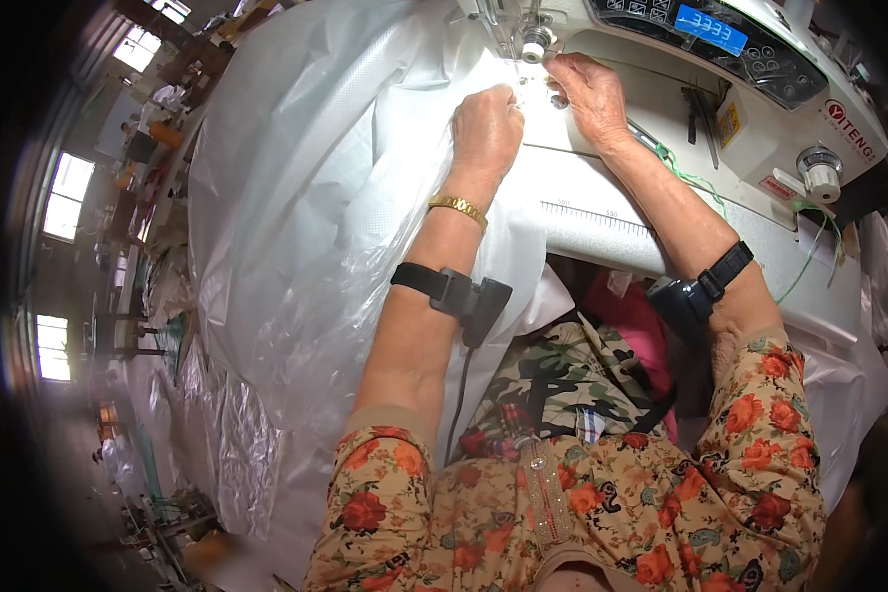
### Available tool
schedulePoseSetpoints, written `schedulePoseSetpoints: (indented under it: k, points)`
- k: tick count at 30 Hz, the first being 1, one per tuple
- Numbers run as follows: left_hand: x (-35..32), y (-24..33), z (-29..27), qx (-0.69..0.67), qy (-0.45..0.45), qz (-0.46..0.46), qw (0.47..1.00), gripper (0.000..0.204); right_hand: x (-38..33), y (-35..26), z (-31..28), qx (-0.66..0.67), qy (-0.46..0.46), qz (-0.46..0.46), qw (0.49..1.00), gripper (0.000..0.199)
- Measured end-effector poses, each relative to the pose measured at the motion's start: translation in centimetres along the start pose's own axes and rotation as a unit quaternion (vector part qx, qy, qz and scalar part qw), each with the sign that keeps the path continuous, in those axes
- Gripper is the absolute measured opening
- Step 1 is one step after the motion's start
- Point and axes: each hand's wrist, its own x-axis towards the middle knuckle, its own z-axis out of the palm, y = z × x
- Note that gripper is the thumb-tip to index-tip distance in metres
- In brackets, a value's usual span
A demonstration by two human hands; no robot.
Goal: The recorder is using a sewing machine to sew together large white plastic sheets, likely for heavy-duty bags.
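My left grip [488,126]: curled at white sheeting [311,138], hold hidden | my right grip [592,97]: narrow, near sewing machine's [787,126] round knob [534,45], contents I cannot tell

1 fisheye head view looks down, close above forearms [405,360] and white sheeting [306,187].

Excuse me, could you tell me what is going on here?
A person sits at a white sewing machine, with both hands close together under the bright light by its needle area. The left hand is curled at the white plastic sheeting, which spreads in loose folds on the person's left. The right hand has its fingertips raised beside the small round knob; whether they pinch anything is too small to tell.
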Motion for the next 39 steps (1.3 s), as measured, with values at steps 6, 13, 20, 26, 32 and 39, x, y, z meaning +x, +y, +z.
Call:
schedulePoseSetpoints:
  k: [6, 13, 20, 26, 32, 39]
  points:
    - [-0.9, 0.1, -0.8, 0.001, 0.0, 0.0, 1.0, 0.013, -0.3, -0.4, 0.2, -0.014, 0.0, -0.005, 1.0, 0.043]
    - [-3.0, 0.1, -2.1, 0.006, -0.007, 0.02, 1.0, 0.016, -0.3, -0.1, 0.0, -0.029, -0.018, -0.014, 0.999, 0.045]
    - [-2.7, -0.2, -2.3, -0.002, -0.015, 0.003, 1.0, 0.017, -0.6, -0.2, 0.2, -0.008, -0.013, -0.032, 0.999, 0.044]
    - [-0.8, -0.4, -1.4, 0.013, -0.017, -0.005, 1.0, 0.014, -0.7, -0.4, 0.4, -0.009, -0.028, -0.041, 0.999, 0.047]
    - [-0.2, -0.7, -1.0, 0.028, -0.024, -0.018, 0.999, 0.013, -0.4, 0.2, 0.8, -0.031, -0.032, -0.055, 0.997, 0.047]
    - [-2.0, 0.7, -2.3, 0.017, -0.048, -0.01, 0.999, 0.039, -0.1, -0.3, 0.5, -0.071, -0.062, -0.048, 0.994, 0.048]
